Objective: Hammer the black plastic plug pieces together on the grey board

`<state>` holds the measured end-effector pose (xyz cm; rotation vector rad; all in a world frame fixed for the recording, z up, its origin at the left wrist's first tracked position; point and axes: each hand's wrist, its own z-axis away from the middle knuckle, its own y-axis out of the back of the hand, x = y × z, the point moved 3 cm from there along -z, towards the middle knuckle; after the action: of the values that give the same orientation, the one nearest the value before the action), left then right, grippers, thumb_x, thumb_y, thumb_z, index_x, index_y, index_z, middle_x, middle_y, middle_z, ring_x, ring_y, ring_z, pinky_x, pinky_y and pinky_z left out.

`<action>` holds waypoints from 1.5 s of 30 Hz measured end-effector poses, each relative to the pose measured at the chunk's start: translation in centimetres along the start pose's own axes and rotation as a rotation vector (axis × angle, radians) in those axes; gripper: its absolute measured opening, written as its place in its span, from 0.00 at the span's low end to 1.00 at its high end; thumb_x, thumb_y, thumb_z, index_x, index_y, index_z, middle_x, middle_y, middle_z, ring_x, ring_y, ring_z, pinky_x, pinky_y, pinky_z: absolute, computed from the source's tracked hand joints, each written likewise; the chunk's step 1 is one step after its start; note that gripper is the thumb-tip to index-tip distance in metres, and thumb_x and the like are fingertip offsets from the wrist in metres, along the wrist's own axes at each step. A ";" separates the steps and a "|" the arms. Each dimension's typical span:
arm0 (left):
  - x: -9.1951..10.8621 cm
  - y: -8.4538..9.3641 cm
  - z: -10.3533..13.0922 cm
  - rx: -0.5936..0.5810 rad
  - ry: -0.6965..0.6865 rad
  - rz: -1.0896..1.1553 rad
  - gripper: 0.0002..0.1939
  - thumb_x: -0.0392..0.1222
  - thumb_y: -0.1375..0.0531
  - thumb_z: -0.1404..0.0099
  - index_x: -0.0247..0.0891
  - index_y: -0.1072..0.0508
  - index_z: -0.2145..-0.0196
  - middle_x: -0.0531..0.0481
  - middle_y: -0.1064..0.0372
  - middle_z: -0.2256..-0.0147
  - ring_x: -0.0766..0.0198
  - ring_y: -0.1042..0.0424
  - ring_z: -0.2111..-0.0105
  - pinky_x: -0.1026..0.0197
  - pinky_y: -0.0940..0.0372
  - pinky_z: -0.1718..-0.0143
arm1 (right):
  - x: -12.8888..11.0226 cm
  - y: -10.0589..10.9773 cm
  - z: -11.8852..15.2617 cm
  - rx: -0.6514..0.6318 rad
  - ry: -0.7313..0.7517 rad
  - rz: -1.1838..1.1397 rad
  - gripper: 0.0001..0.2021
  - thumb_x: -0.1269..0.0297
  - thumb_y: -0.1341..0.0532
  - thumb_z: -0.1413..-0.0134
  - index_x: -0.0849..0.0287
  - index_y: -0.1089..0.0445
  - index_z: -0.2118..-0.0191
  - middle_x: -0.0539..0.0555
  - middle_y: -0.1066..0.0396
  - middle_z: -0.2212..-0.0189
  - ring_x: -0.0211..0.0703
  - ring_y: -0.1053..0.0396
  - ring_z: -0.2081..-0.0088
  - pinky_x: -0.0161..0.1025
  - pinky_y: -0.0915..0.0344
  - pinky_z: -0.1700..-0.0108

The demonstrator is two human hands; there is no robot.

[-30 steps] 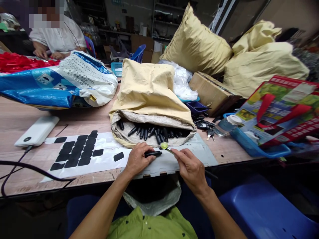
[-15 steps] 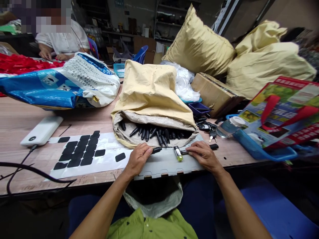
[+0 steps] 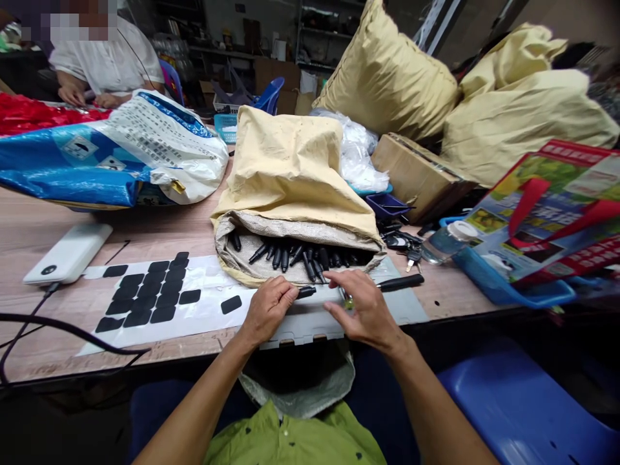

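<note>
Left hand [image 3: 267, 312]: clamped on tube [image 3: 306, 292]
Long axis: roughly left-right, tip toward right hand [image 3: 367, 311]
Right hand: open, just beside tip
Hammer [image 3: 401, 283]: handle points right

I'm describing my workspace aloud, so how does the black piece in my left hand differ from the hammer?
The black piece is gripped in your left hand, while the hammer lies by your open right hand. The black piece shows only a short black tip; the hammer shows a longer black handle and a yellow-green bit at its head. Both are partly hidden by your hands.
</note>
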<state>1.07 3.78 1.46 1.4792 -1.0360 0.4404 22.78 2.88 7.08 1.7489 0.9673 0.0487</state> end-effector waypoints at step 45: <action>3.3 0.7 0.6 -0.152 -0.144 0.005 0.12 0.45 0.46 0.26 0.43 0.22 0.54 0.46 0.25 0.58 0.57 0.27 0.57 0.55 0.33 0.51 | -1.8 -4.7 1.8 -0.065 0.002 0.168 0.07 0.66 0.45 0.33 0.58 0.32 0.63 0.55 0.32 0.66 0.48 0.42 0.62 0.45 0.47 0.57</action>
<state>2.09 2.12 4.31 1.3879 -1.1608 0.2558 19.68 0.75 3.28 1.7668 0.8095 0.1875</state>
